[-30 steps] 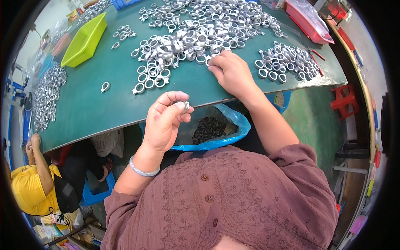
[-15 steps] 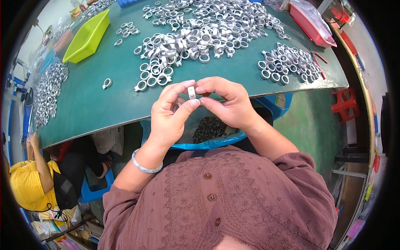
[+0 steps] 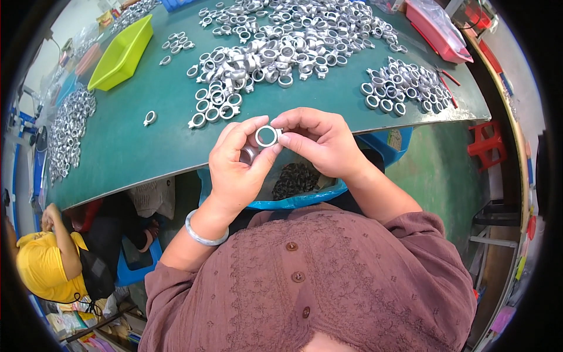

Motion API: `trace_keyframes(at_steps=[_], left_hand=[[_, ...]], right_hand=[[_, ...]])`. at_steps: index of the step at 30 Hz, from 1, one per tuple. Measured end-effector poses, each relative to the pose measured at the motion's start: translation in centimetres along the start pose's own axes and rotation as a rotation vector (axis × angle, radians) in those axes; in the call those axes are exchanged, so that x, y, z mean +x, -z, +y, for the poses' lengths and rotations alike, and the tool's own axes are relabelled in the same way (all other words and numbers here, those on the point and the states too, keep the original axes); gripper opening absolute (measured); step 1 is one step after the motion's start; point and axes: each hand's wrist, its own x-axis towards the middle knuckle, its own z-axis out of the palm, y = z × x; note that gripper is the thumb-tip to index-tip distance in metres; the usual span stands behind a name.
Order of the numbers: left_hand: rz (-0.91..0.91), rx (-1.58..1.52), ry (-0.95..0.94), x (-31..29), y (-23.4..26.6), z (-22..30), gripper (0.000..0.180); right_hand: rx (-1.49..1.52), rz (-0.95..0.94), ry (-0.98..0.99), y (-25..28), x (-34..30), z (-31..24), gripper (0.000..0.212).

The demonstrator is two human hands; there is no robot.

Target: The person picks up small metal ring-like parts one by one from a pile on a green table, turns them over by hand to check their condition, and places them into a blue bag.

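Between both hands, just in front of the table's near edge, is a silver metal ring clamp (image 3: 257,136), its round opening facing me. My left hand (image 3: 234,157) pinches its left side between thumb and fingers. A second metal ring (image 3: 248,154) sits tucked in the left palm, partly hidden by the fingers. My right hand (image 3: 325,142) is closed on the small lug at the clamp's right side with thumb and forefinger. Beyond the hands lies a large heap of similar ring clamps (image 3: 270,56), and one lone ring clamp (image 3: 151,118) rests to the left.
A smaller pile of clamps (image 3: 404,88) and red-handled pliers (image 3: 450,77) lie on the green table (image 3: 135,152) at right. A yellow-green tray (image 3: 122,54) stands left, a pink tray (image 3: 437,32) far right. Below is a blue-lined container (image 3: 293,203). A person in yellow (image 3: 50,264) sits left.
The clamp in my fingers has turned from edge-on to showing its round opening. The second ring in my left palm shows more. The person at left has shifted their arms.
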Motion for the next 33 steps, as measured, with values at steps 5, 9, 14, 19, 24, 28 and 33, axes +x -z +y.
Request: trace_keyframes(at_steps=[5, 9, 14, 19, 24, 28, 33], left_hand=[[0.001, -0.011, 0.02, -0.2, 0.0, -0.3, 0.04], [-0.038, -0.193, 0.14, -0.2, -0.1, 0.0, 0.042], [-0.079, -0.379, 0.296, -0.1, 0.2, 0.3, 0.043], [-0.045, -0.2, 0.053, -0.3, 0.0, -0.2, 0.051], [-0.053, -0.142, 0.064, -0.4, 0.1, -0.2, 0.057], [-0.053, -0.12, 0.051, -0.5, 0.3, -0.2, 0.058], [-0.046, -0.133, 0.079, -0.6, 0.4, -0.2, 0.059]], right_hand=[[0.084, -0.005, -0.061, 0.0, -0.1, 0.1, 0.017], [-0.034, 0.028, 0.013, 0.1, -0.2, 0.4, 0.014], [-0.265, -0.004, 0.302, 0.4, 0.1, 0.4, 0.015], [-0.103, 0.049, 0.165, 0.0, -0.3, 0.5, 0.025], [-0.088, 0.036, 0.154, 0.1, -0.3, 0.7, 0.029], [-0.104, 0.027, 0.153, 0.1, -0.2, 0.9, 0.029], [-0.303, 0.043, 0.132, 1.3, 1.0, 0.7, 0.025]])
